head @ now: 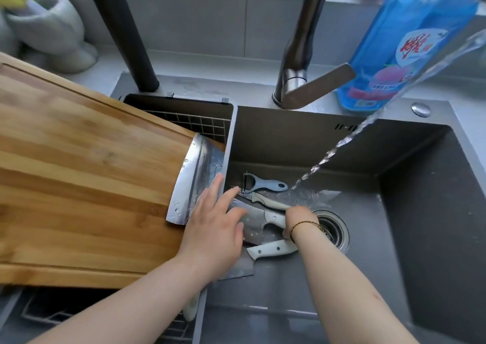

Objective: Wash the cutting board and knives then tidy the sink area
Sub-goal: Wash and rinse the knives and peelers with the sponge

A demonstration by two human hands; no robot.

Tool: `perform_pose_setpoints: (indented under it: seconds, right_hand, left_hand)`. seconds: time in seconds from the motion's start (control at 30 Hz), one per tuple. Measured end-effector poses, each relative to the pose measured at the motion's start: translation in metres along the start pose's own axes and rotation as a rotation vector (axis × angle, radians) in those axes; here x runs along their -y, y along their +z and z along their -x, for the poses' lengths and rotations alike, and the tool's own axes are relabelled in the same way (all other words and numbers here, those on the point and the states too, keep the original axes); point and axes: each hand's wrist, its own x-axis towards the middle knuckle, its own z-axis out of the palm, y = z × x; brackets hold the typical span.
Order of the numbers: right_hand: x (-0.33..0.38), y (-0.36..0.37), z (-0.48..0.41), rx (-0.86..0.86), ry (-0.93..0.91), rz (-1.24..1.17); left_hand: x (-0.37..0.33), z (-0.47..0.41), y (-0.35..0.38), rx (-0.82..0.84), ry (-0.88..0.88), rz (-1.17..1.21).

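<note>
As right hand (299, 218) grips knife (263, 218), bottle (389, 62), red-character label (418, 46).

Sink (420, 212) — knives (272, 249) and peeler (265, 184) inside

Wooden cutting board (79, 186) tilted; wet cleaver (194, 180) on it; white-handled knives (273, 249), perhaps three, piled beside.

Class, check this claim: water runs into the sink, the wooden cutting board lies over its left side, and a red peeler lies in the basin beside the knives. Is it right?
One slip: the head view shows a pale blue peeler, not red. The rest holds: water runs into the sink, the cutting board lies over its left side, the peeler lies beside the knives.
</note>
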Motion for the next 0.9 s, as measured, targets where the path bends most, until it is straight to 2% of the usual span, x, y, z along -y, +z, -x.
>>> perform_pose_setpoints:
  seconds: [0.07,0.13,0.4,0.53,0.6,0.67,0.73,0.8,0.9]
  right_hand:
    - [-0.003,-0.008,0.011,-0.005,0.013,-0.085]
    - [-0.009,-0.017,0.026,-0.020,0.010,-0.160]
    - [-0.032,-0.035,0.096,-0.136,0.120,-0.221]
    - [-0.045,-0.022,0.139,-0.215,0.261,-0.446]
    - [-0.050,-0.009,0.153,-0.241,0.345,-0.647]
    - [-0.055,0.008,0.167,-0.282,0.393,-0.884]
    - [-0.055,0.022,0.180,-0.334,0.408,-1.143]
    - [-0.050,0.029,0.192,-0.377,0.425,-1.336]
    - [-0.040,0.034,0.215,-0.448,0.441,-1.488]
  left_hand:
    - [-0.001,0.001,-0.004,0.093,-0.023,-0.020]
    - [-0.004,0.000,-0.009,0.116,-0.045,-0.016]
    - [-0.007,0.006,-0.014,0.114,-0.028,0.028]
    - [-0.008,0.008,-0.016,0.081,0.026,-0.082]
    - [-0.010,0.012,-0.014,-0.081,0.165,-0.144]
    - [-0.020,0.023,-0.013,-0.252,0.328,-0.046]
    - [-0.045,0.042,-0.017,-0.075,0.289,0.194]
    - [-0.074,0.053,-0.011,0.276,0.110,0.338]
    - [-0.115,0.056,-0.001,0.610,-0.186,0.841]
